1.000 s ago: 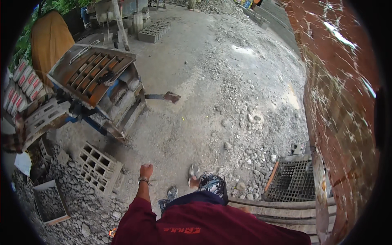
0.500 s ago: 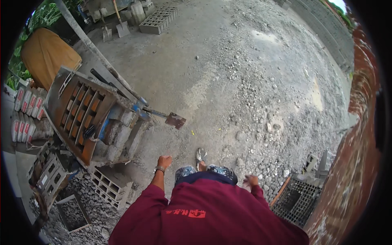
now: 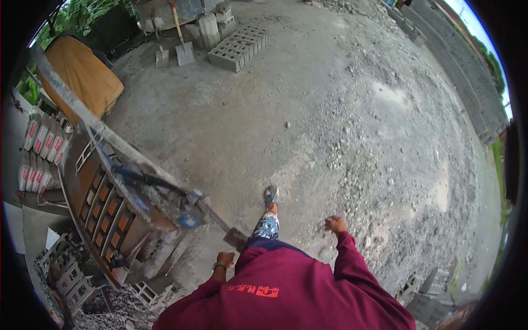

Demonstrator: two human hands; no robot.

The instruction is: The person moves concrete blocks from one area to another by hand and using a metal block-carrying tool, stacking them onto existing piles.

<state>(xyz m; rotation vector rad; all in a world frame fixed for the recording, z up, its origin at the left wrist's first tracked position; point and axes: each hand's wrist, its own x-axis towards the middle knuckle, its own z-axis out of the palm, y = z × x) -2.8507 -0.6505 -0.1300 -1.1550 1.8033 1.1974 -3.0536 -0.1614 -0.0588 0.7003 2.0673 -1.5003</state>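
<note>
My left hand [image 3: 224, 259] hangs at my side, its fingers curled into a loose fist with nothing seen in them; a watch-like band circles the wrist. Nearest to it is a rusty metal plate [image 3: 235, 239] at the end of a bar on a block-moulding machine [image 3: 113, 214]. The machine has a brown grid of rectangular cells and a long slanting pole [image 3: 99, 124]. My right hand [image 3: 335, 224] swings out in front over the gravelly ground, empty, with fingers loosely bent and apart. One shoe [image 3: 271, 194] is stepping forward.
Hollow concrete blocks [image 3: 239, 48] stand in a group at the back, beside two shovels [image 3: 185, 53]. Stacked cement bags [image 3: 47, 137] and an orange-brown tarp [image 3: 82, 77] lie left. Loose gravel [image 3: 374, 165] covers the right side; a block wall [image 3: 462, 60] runs far right.
I have walked forward, so the machine and its plate are now closer on my left. My right hand has swung forward and up; the reddish wall on the right has mostly left view.
</note>
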